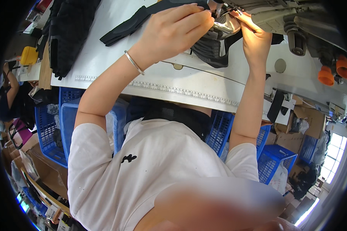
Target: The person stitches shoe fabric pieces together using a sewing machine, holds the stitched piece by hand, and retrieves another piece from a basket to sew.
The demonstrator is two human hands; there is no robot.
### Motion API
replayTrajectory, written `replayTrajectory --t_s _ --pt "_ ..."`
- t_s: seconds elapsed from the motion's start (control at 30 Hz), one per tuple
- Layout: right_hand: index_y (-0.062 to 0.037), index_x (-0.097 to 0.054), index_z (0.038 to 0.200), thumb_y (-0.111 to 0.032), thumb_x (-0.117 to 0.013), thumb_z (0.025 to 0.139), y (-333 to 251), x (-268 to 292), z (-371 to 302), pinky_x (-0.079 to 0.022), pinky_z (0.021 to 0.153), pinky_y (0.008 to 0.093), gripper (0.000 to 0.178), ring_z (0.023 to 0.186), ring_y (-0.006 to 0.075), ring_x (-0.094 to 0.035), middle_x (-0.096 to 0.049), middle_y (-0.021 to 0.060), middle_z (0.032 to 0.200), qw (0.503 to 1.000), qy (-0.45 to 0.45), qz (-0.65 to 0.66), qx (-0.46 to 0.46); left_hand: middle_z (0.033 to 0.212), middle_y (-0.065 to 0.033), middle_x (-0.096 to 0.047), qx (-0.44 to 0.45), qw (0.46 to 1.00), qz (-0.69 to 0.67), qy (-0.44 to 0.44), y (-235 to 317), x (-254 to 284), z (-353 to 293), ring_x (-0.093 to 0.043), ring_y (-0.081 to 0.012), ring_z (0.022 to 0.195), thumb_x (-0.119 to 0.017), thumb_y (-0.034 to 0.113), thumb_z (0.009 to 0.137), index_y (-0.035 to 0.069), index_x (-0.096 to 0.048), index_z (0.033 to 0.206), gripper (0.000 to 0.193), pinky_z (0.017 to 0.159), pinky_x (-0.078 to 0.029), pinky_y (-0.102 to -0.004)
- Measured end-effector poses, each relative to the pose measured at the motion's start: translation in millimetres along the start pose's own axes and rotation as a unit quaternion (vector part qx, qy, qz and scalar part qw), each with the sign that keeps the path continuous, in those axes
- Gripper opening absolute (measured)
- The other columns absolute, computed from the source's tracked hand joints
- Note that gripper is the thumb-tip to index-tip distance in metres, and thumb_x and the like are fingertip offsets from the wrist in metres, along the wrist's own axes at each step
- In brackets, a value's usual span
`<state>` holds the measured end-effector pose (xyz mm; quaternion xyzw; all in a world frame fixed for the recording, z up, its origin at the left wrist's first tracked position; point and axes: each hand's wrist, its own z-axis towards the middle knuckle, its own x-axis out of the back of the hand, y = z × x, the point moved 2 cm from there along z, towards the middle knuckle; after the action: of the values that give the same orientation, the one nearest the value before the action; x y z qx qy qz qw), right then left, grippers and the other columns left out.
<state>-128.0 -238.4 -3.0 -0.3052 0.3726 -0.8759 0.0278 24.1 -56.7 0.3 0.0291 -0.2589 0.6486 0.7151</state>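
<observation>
My left hand (pixel 180 30), with a silver bangle on its wrist, is up at the needle area of a sewing machine (pixel 308 17). Its fingers are pressed together, and what lies between their tips is hidden or too small to name. From the other side, my right hand (pixel 256 38) reaches to the same spot, thumb and forefinger closed near the metal presser parts (pixel 225 25). A long black fabric strip (pixel 129 27) lies behind my left hand. Below the needle area, layered black fabric (pixel 211 54) hangs in folds.
A stack of black pieces (pixel 71 36) lies on the white table (pixel 150 73), whose front edge carries a printed ruler (pixel 158 89). Blue plastic baskets (pixel 50 134) stand beneath. Orange cups (pixel 325 76) sit by the machine. Another person's arm (pixel 12 82) shows at far left.
</observation>
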Motion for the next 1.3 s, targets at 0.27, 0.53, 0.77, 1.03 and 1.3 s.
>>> replayTrajectory --t_s 0.27,0.53,0.77,1.03,1.3 --pt "-0.0047 -0.077 0.115 0.002 -0.064 0.095 -4.1 0.9 -4.6 -0.048 0.095 0.024 0.024 0.106 0.012 -0.067 -0.076 0.0073 0.113 1.0 -0.002 -0.014 -0.005 0.11 -0.003 -0.072 0.028 0.999 -0.018 -0.021 -2.6 1.3 2.0 -0.071 -0.0212 0.099 -0.073 0.001 0.07 0.006 -0.075 0.101 0.032 0.076 -0.062 -0.0279" --pt "-0.0059 -0.078 0.113 0.005 -0.063 0.093 -8.1 -0.7 -4.9 -0.048 0.093 0.0248 0.027 0.102 0.0136 -0.067 -0.075 0.0075 0.111 0.999 0.006 -0.032 -0.014 0.107 -0.0017 -0.071 0.046 0.999 -0.013 -0.021 -0.8 2.9 3.0 -0.07 -0.0187 0.098 -0.072 -0.001 0.069 0.008 -0.075 0.101 0.033 0.073 -0.061 -0.0262" --pt "-0.0054 -0.078 0.114 0.004 -0.062 0.094 -1.7 -1.4 -4.4 -0.048 0.094 0.0245 0.027 0.102 0.0137 -0.067 -0.075 0.0078 0.113 1.0 0.003 -0.019 0.025 0.104 -0.0108 -0.07 0.004 0.996 -0.091 0.009 -22.4 -2.0 6.0 -0.068 -0.0277 0.094 -0.079 0.012 0.079 0.001 -0.073 0.094 0.02 0.076 -0.058 -0.0345" --pt "-0.0068 -0.07 0.127 -0.002 -0.06 0.097 -27.0 -1.4 -50.3 -0.047 0.097 0.0298 0.032 0.112 0.0176 -0.062 -0.069 0.0072 0.121 0.982 0.128 -0.085 0.112 0.129 -0.0135 -0.065 0.102 0.971 -0.068 -0.207 -80.0 8.2 3.6 -0.059 -0.032 0.122 -0.071 0.019 0.088 0.007 -0.068 0.123 0.037 0.102 -0.048 -0.0417" --pt "-0.0141 -0.071 0.127 -0.012 -0.07 0.091 -65.1 -13.5 -87.2 -0.035 0.104 0.0372 0.036 0.104 0.0209 -0.06 -0.068 0.0034 0.105 0.984 0.037 -0.096 0.145 0.124 -0.0134 -0.069 -0.065 0.989 -0.121 -0.046 -17.0 14.1 -4.5 -0.068 -0.0318 0.111 -0.068 0.01 0.075 0.0 -0.071 0.114 0.04 0.094 -0.058 -0.0424"
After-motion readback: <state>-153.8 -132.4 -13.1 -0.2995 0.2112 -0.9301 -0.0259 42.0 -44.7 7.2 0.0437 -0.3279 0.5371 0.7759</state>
